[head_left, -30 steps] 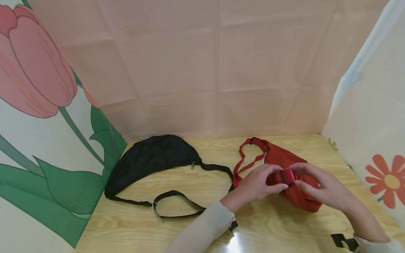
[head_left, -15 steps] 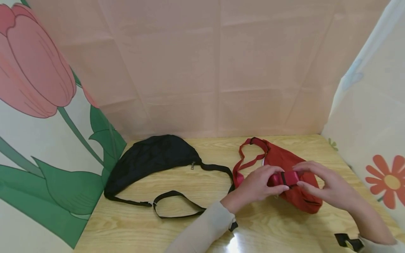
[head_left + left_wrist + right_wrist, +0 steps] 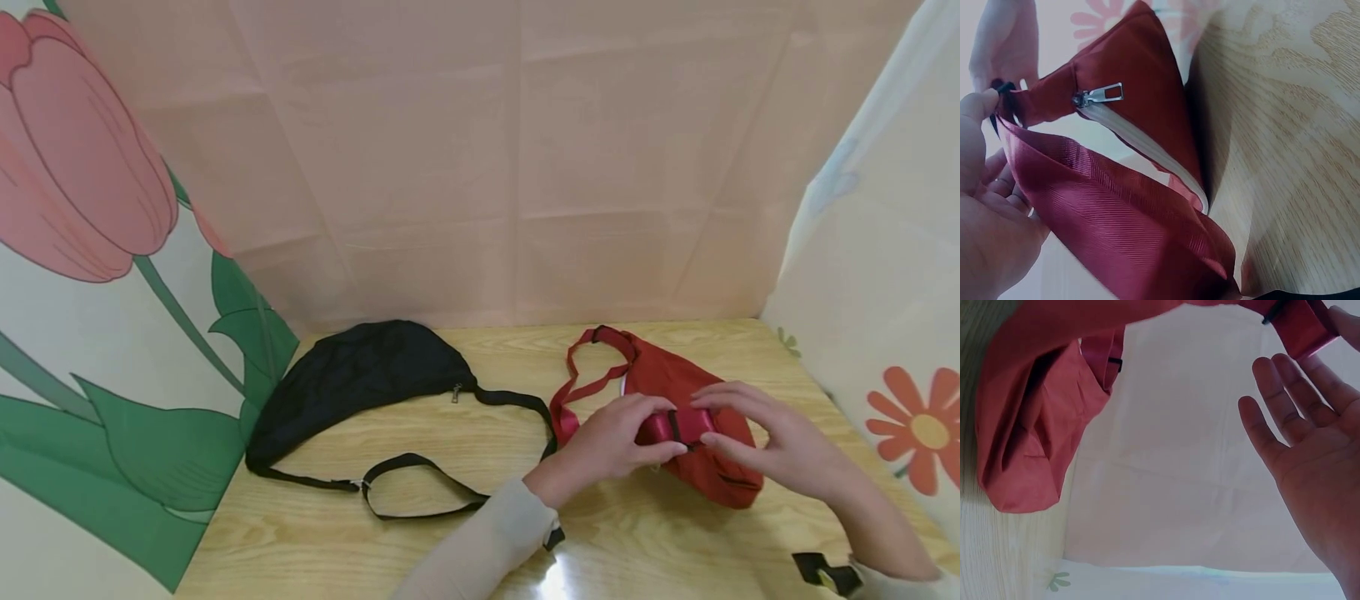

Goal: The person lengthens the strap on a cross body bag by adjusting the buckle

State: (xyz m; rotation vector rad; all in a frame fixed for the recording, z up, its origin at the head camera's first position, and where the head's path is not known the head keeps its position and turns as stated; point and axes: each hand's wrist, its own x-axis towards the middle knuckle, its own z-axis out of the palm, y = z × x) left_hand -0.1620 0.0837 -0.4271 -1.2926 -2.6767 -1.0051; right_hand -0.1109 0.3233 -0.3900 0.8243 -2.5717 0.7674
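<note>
A red waist bag [image 3: 663,367] lies at the right of the table, its strap raised above it. My left hand [image 3: 617,437] pinches the strap beside a black slider buckle [image 3: 673,427]. Thumb and fingers of my right hand [image 3: 780,442] pinch the folded strap [image 3: 696,423] on the buckle's other side. In the left wrist view the wide strap [image 3: 1110,212] hangs in a loop below the left hand, near the zipper pull [image 3: 1105,94]. The right wrist view has the folded strap end [image 3: 1304,331] at the right hand's fingertips, the other fingers spread.
A black waist bag [image 3: 367,375] lies at the left of the wooden table [image 3: 300,542], its strap [image 3: 427,512] looped toward the middle and running under my left forearm. A pink backdrop [image 3: 517,167] stands behind, with flowered sheets at both sides.
My right hand has moved slightly right, and a longer piece of folded red strap shows between the buckle and its fingers. The left hand stays nearly in place; the black bag lies still.
</note>
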